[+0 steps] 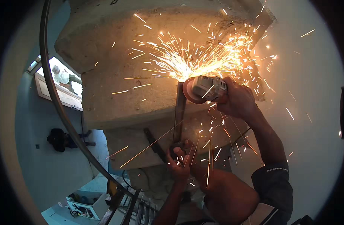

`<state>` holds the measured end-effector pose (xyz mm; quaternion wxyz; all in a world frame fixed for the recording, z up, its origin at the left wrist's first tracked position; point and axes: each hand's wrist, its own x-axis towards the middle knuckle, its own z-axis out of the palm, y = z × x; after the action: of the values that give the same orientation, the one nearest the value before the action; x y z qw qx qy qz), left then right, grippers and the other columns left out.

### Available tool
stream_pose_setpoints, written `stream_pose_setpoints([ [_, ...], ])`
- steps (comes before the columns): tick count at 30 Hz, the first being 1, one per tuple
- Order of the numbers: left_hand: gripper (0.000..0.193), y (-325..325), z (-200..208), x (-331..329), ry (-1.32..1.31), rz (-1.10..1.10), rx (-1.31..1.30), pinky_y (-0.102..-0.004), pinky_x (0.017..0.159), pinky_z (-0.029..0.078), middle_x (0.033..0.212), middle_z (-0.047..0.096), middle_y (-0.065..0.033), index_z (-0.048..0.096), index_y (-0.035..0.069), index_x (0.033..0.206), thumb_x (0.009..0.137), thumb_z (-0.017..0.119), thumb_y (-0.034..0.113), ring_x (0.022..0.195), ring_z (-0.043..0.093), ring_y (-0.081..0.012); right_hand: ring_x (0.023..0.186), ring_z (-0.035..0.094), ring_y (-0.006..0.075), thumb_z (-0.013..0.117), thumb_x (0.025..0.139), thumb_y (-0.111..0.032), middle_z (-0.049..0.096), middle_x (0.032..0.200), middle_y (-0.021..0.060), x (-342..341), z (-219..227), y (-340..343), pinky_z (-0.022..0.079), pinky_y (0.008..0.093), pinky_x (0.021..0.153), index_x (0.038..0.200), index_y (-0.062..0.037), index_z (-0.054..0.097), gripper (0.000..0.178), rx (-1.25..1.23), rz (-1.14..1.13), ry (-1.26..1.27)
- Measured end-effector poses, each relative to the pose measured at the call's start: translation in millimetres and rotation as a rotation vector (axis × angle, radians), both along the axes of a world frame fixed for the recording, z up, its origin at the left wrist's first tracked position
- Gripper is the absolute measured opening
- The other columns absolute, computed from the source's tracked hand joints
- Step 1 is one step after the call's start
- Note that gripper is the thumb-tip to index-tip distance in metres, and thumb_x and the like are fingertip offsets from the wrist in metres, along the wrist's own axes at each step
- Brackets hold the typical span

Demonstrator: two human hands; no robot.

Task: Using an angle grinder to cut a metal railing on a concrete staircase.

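My right hand [239, 98] is wrapped round the body of an angle grinder [209, 88]. The grinder's reddish disc [189, 92] meets the far end of a narrow metal tube [179, 112]. Bright sparks [202, 62] burst from that contact and spread over the concrete. At the tube's near end my left hand [178, 165] is closed round it, with the fingers partly in shadow. A dark flat bar [155, 145] slants beside my left hand; whether the hand touches it cannot be made out.
Rough concrete steps [119, 90] lie beneath the work. A curved metal rail [56, 95] runs down the left side. Beyond it are a person in white [61, 77] by a bright opening, a person in dark clothes [63, 140], and a box of tools [99, 206]. A pale wall [307, 112] stands right.
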<state>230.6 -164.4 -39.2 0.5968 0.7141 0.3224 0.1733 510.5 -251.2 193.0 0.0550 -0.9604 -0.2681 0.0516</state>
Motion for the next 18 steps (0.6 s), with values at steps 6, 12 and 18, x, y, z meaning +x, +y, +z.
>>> stream_pose_setpoints([
  [6, 0.092, 2.5, -2.0, -3.6, 0.047, 0.0, -0.027, -0.0457, 0.112, 0.038, 0.146, 0.044, -0.0228, 0.029, -0.002, 0.153, 0.082, 0.079, 0.029, 0.134, 0.048, -0.0361, 0.092, 0.07, 0.0392, 0.078, 0.068, -0.035, 0.069, 0.102, 0.0188, 5.6, -10.3, -1.9, 0.054, 0.0512, 0.081, 0.12, -0.0063, 0.052, 0.065, 0.012, 0.012, 0.006],
  [12, 0.096, -1.2, -11.7, -4.1, 0.01, -0.005, 0.039, -0.0466, 0.115, 0.035, 0.148, 0.042, -0.0261, 0.028, -0.004, 0.154, 0.083, 0.08, 0.032, 0.138, 0.044, -0.0382, 0.093, 0.07, 0.0383, 0.078, 0.066, -0.033, 0.069, 0.103, 0.0191, 12.0, -12.4, -8.2, 0.055, 0.0498, 0.081, 0.121, -0.0051, 0.051, 0.067, -0.014, 0.04, 0.023],
  [18, 0.098, -7.6, -2.0, 1.0, 0.084, -0.019, 0.174, -0.0499, 0.115, 0.033, 0.149, 0.038, -0.0313, 0.027, -0.006, 0.153, 0.083, 0.079, 0.039, 0.139, 0.04, -0.0446, 0.093, 0.07, 0.0391, 0.081, 0.066, -0.035, 0.069, 0.098, 0.02, 9.4, -7.5, -7.2, 0.055, 0.0497, 0.082, 0.123, -0.0066, 0.05, 0.07, -0.012, 0.081, 0.028],
])
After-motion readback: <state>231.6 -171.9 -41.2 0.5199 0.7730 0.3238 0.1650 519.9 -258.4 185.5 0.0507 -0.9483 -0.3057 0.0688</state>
